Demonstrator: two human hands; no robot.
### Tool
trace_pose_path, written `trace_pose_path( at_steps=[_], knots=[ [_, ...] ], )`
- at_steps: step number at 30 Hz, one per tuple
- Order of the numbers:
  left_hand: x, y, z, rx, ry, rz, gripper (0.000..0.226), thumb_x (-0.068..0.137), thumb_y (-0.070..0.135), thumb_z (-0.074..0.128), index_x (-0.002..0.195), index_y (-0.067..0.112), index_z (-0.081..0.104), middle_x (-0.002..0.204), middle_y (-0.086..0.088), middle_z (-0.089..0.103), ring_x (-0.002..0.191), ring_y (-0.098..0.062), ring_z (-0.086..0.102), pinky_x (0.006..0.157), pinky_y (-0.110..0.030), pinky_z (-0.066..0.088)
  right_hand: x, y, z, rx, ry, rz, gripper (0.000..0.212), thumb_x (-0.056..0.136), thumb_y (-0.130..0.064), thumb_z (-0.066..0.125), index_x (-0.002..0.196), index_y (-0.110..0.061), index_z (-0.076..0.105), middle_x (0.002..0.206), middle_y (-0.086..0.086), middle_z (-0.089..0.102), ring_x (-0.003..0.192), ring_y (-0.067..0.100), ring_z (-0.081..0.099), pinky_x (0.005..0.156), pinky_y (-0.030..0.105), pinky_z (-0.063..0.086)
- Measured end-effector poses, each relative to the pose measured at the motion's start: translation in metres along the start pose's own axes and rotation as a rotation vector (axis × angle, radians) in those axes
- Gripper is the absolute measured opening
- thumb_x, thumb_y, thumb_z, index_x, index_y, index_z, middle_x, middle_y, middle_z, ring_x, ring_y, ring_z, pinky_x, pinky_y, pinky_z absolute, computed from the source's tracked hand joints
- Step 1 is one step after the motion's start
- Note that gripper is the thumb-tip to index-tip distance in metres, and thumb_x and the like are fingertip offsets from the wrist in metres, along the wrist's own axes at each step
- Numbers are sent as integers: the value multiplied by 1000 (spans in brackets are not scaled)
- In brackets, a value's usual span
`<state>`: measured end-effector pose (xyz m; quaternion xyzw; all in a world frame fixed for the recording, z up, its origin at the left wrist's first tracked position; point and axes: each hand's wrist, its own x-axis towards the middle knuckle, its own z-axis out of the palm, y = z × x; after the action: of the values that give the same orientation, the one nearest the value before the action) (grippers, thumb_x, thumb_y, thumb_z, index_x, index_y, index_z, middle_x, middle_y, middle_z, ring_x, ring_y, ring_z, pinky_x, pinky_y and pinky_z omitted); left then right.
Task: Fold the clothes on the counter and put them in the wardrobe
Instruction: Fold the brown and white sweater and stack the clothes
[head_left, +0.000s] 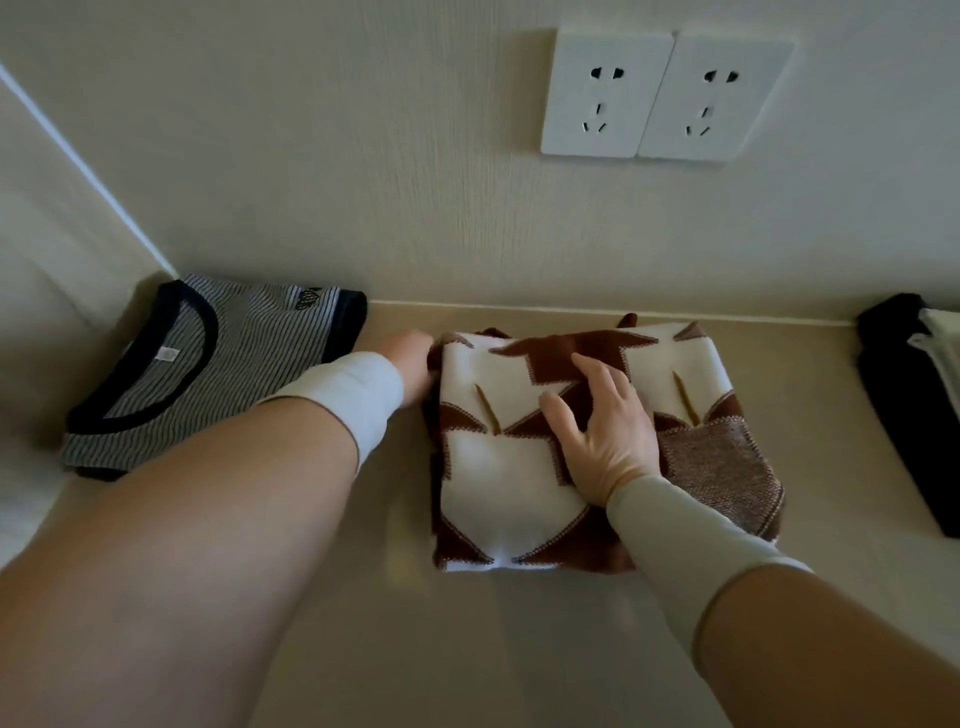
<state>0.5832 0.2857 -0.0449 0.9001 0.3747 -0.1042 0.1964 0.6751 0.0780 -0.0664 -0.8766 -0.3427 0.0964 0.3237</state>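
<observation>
— Head view: what do the hands hold?

— The right hand (602, 431) lies flat, fingers (558, 415) spread and released, pressing the folded brown-and-white sweater (498, 467) at mid-desk (519, 649). The left hand (410, 364) touches the sweater's left edge; its fingers are hidden, so their state is unclear.

— And for the lift?

— Both hands are already at the bundle. A folded striped T-shirt (218, 364) lies to its left, dark clothes (904, 405) to its right.

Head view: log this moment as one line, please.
sweater: folded, on counter | right hand: flat on top | left hand: at its left edge, grip hidden | striped shirt: folded, left
</observation>
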Motion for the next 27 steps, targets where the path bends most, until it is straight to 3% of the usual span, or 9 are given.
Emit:
trace_pose_path(
  at_steps=[3,6,9,12,13,16,19,23,27],
  knots=[
    [7,13,8,-439,126,-88,20,96,17,47,85,13,64,77,-6,59,81,-22,53,75,-31,44,-2,4,0,68,95,-7,86,74,-72,29,143,-21,44,144,0,45,132,19,42,106,44,39],
    [11,25,25,-912,-15,-324,37,100,20,43,131,3,55,109,-15,63,90,-22,54,86,-40,53,-4,7,2,66,113,-24,82,76,-70,32,139,-19,49,139,0,49,128,19,45,103,42,41],
    [13,32,16,-1038,-189,-405,33,101,30,42,113,4,58,92,-9,60,79,-23,57,65,-31,48,2,7,6,-98,59,-22,80,76,-70,27,138,-25,49,139,-3,48,130,16,41,108,41,33],
    [14,27,7,-1351,-263,-399,72,84,71,47,111,7,65,103,-16,71,95,-32,67,83,-37,52,11,5,13,-322,-46,-21,71,85,-68,29,145,-31,36,149,-6,39,141,15,27,114,43,18],
    [11,28,5,-1370,-301,-333,73,80,71,52,112,7,67,105,-17,71,96,-34,68,88,-42,52,14,4,15,-362,-70,-7,70,87,-67,29,147,-31,32,152,-4,36,144,17,22,116,44,14],
    [4,35,7,-1032,-315,-196,42,84,34,68,113,4,63,105,-15,68,91,-32,66,91,-43,52,21,2,19,-440,-125,38,72,88,-67,26,149,-30,27,155,0,31,147,21,14,118,50,0],
    [10,43,8,-500,0,-218,46,86,29,69,122,11,48,115,-8,60,102,-29,59,91,-38,49,24,-2,22,-471,-142,63,71,87,-67,27,147,-29,29,154,2,32,147,24,12,116,55,-4],
    [-24,83,25,-294,418,-23,45,95,31,48,138,20,43,141,-4,43,131,-25,40,111,-41,31,26,-2,19,-477,-180,84,69,90,-63,29,149,-27,26,155,4,29,148,25,9,115,56,-6],
    [-58,86,70,-61,108,16,56,100,52,10,151,34,20,161,9,11,149,-16,1,118,-51,-1,26,1,7,-321,-275,28,57,95,-38,40,150,-28,27,157,0,27,148,20,11,119,50,-3]
  ],
)
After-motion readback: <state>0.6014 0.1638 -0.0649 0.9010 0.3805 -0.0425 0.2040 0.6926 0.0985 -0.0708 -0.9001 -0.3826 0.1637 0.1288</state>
